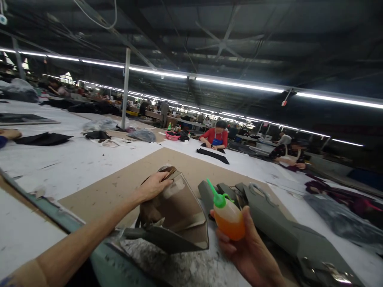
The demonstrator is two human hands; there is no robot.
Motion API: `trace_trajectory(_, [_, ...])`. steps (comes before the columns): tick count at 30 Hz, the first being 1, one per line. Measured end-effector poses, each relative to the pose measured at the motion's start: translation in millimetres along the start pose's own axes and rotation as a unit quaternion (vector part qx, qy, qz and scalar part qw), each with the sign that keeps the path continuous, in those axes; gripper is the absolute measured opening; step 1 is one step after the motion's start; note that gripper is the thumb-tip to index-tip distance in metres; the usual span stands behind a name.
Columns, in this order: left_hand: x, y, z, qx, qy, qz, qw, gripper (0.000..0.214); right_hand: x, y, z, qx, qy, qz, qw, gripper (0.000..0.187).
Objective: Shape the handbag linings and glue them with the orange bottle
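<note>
My left hand grips the top edge of a grey-brown bag piece and holds it upright on the worktable. My right hand is closed around a small squeeze bottle of orange liquid with a green nozzle that points up and to the left. The bottle hangs just right of the bag piece, not touching it. Behind the bottle lies a row of several grey bag parts, one with a metal ring.
A brown cardboard sheet covers the white table. Black fabric pieces lie far left. A person in red works across the table, and another person sits at right. Dark cloth lies at right.
</note>
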State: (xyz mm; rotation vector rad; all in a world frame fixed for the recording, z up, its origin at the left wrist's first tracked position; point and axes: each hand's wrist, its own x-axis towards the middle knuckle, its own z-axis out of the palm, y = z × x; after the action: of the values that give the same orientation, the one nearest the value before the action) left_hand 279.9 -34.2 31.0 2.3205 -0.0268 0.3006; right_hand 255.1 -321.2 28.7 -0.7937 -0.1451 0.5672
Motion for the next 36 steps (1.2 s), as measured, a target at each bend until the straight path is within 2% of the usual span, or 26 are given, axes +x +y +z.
trace_trajectory(3, [3.1, 15.8, -15.5, 0.051, -0.050, 0.033, 0.997, 0.021, -8.5, -12.8, -16.8, -0.019, 0.039, -0.006, 0.999, 0.052])
trace_trajectory(5, [3.6, 19.9, -20.6, 0.059, -0.083, 0.041, 0.994, 0.020, -10.3, -16.8, -30.6, -0.011, 0.069, 0.025, 0.997, 0.055])
trace_trajectory(8, [3.9, 19.9, -22.3, 0.056, -0.119, 0.048, 0.990, 0.022, -9.0, -12.5, -48.6, 0.044, 0.099, 0.084, 0.991, 0.052])
trace_trajectory(11, [5.0, 20.3, -20.1, 0.067, -0.132, 0.050, 0.988, 0.022, -9.5, -3.9, -59.4, 0.089, 0.099, 0.096, 0.987, 0.042])
trace_trajectory(14, [6.6, 25.3, -15.4, 0.077, -0.150, 0.062, 0.984, 0.022, -16.6, -2.2, -63.4, 0.090, 0.077, 0.071, 0.990, 0.038])
trace_trajectory(20, [16.8, 38.2, -9.0, 0.106, -0.175, 0.081, 0.976, 0.024, -28.9, -9.9, -70.9, -0.041, 0.090, -0.001, 0.995, 0.047])
trace_trajectory(27, [40.5, 59.9, -24.9, 0.181, -0.238, 0.155, 0.942, 0.026, -14.3, -8.3, -97.8, -0.105, 0.135, -0.111, 0.979, 0.047])
trace_trajectory(31, [39.9, 61.3, -18.8, 0.194, -0.245, 0.140, 0.940, 0.026, -7.9, -9.0, -98.6, -0.109, 0.124, -0.117, 0.979, 0.045])
trace_trajectory(36, [30.8, 47.6, -2.7, 0.182, -0.269, 0.104, 0.940, 0.024, -7.5, -2.7, -88.1, -0.157, 0.082, -0.116, 0.977, 0.043])
